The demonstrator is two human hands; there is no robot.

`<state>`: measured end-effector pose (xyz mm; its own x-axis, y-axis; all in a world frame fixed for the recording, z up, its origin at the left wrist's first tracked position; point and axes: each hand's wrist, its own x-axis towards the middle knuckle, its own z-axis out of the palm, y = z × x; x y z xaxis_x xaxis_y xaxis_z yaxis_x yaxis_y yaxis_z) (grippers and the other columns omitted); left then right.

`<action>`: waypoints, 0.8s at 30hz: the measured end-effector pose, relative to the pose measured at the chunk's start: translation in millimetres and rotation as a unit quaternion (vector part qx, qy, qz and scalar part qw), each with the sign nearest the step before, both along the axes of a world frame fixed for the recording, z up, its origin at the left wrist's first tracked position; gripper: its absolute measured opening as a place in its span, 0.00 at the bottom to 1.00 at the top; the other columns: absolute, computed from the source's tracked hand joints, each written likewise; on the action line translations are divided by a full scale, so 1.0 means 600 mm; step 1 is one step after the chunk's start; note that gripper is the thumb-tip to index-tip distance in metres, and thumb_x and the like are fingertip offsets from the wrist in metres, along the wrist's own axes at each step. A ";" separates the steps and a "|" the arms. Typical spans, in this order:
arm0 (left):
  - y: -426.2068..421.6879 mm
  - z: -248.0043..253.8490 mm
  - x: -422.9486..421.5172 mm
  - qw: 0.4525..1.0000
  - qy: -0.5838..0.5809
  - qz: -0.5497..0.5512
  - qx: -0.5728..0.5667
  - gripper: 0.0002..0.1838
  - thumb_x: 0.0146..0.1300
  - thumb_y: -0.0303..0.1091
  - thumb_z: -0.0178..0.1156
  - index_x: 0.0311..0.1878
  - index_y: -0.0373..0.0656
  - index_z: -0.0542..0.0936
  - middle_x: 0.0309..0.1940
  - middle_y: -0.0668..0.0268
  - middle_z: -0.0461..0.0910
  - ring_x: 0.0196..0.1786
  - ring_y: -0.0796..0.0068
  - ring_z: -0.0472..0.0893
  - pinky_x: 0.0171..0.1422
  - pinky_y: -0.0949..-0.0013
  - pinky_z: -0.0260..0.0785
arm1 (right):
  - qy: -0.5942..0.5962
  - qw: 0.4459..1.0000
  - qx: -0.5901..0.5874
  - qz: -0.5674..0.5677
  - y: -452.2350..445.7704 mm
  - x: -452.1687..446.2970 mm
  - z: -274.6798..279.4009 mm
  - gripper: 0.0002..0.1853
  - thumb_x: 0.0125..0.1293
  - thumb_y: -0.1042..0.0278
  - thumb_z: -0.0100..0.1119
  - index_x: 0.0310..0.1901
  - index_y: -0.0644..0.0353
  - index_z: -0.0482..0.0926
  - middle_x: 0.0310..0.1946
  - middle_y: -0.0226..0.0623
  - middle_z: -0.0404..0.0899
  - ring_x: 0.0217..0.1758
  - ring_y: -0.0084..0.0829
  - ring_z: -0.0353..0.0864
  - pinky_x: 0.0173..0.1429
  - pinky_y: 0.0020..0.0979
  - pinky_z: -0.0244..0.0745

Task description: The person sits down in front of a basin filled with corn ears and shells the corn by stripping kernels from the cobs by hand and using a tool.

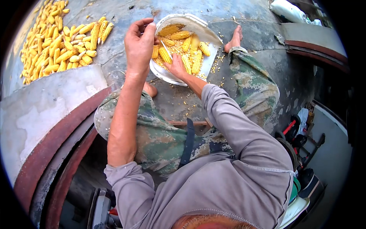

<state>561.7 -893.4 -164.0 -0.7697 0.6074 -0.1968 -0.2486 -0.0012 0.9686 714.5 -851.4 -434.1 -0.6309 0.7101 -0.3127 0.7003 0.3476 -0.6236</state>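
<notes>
Upper centre of the frame, on the grey floor (263, 36): one white container (212, 35), broad-mouthed, holding yellow corn cobs (180, 35) over a bed of loose kernels (177, 49).

Item, the right hand (176, 68), inside the container's near side, down among the cobs; its fingers point toward the upper left, the tips lost against the corn, so I cannot tell whether they are together or clamped. Just beside them, one thin pale strip (166, 49); whether it is gripped, I cannot tell.

Item, the left hand (138, 46), raised at the container's left edge in the frame; fingers loosely bent, thumb upright and apart from them. The palm is turned from view; any object within it cannot be made out.

Item, one yellow blur (195, 41) over the container's contents, too smeared to name.

Item, upper left, a heap of cobs (47, 49), its outer side cut by the dark frame edge.

Item, stray kernels (217, 63) right of the container.

Item, two bare feet: the right foot (235, 38) plain, the left foot (150, 90) mostly covered by forearm and trouser.

Item, lower right, assorted clutter (301, 129), shadowed and indistinct.
</notes>
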 end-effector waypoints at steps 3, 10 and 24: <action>0.002 0.006 0.001 1.000 -0.002 0.007 -0.015 0.14 0.69 0.32 0.62 0.54 0.36 0.80 0.37 0.68 0.80 0.33 0.83 0.77 0.39 0.76 0.75 | -0.064 0.998 -0.025 0.003 0.003 -0.027 -0.004 0.35 0.58 0.53 0.72 0.58 0.67 0.69 0.55 0.58 0.70 0.58 0.57 0.76 0.61 0.49 0.75; -0.001 -0.008 -0.004 0.999 -0.014 0.002 -0.034 0.15 0.70 0.35 0.63 0.55 0.39 0.80 0.38 0.70 0.80 0.35 0.83 0.77 0.41 0.76 0.75 | -0.069 0.997 -0.037 -0.007 0.016 -0.011 0.011 0.33 0.53 0.47 0.65 0.50 0.70 0.79 0.45 0.59 0.82 0.50 0.52 0.83 0.56 0.48 0.78; 0.023 -0.073 0.048 0.900 0.294 -0.296 -0.129 0.29 0.56 0.47 0.70 0.55 0.36 0.82 0.51 0.51 0.84 0.54 0.58 0.84 0.62 0.61 0.75 | 0.041 0.910 -0.409 -0.047 0.206 0.129 0.392 0.20 0.70 0.50 0.60 0.41 0.64 0.80 0.26 0.31 0.78 0.20 0.18 0.73 0.21 0.19 0.68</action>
